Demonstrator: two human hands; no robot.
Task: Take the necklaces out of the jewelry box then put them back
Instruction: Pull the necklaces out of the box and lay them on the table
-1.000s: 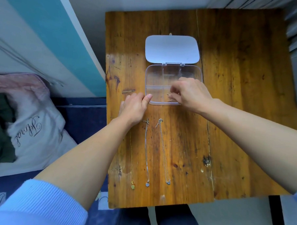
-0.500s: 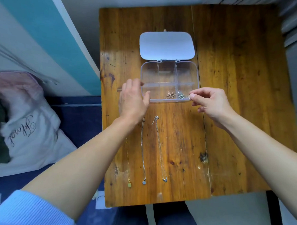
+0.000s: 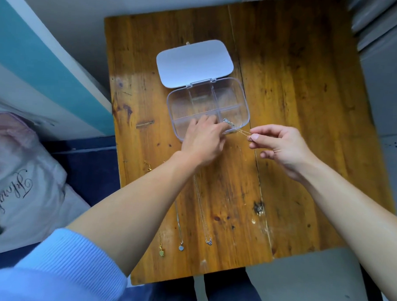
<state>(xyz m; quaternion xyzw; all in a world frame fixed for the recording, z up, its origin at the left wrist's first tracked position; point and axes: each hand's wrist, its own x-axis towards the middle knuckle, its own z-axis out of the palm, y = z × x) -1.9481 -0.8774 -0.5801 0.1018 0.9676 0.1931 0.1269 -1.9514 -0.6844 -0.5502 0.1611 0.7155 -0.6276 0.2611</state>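
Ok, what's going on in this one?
A person is emptying a clear jewelry box on a wooden table; its lid lies open. The right hand pinches a thin chain and draws it out of the box's near right compartment, while the left hand rests at the box's front edge. Three necklaces already lie side by side on the table, nearer the person.

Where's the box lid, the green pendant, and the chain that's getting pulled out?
box lid [image 3: 194,63], head view, middle of the open white lid.
green pendant [image 3: 161,253], head view, on the charm near the table's front edge.
chain [image 3: 241,131], head view, stretch between box and right hand.
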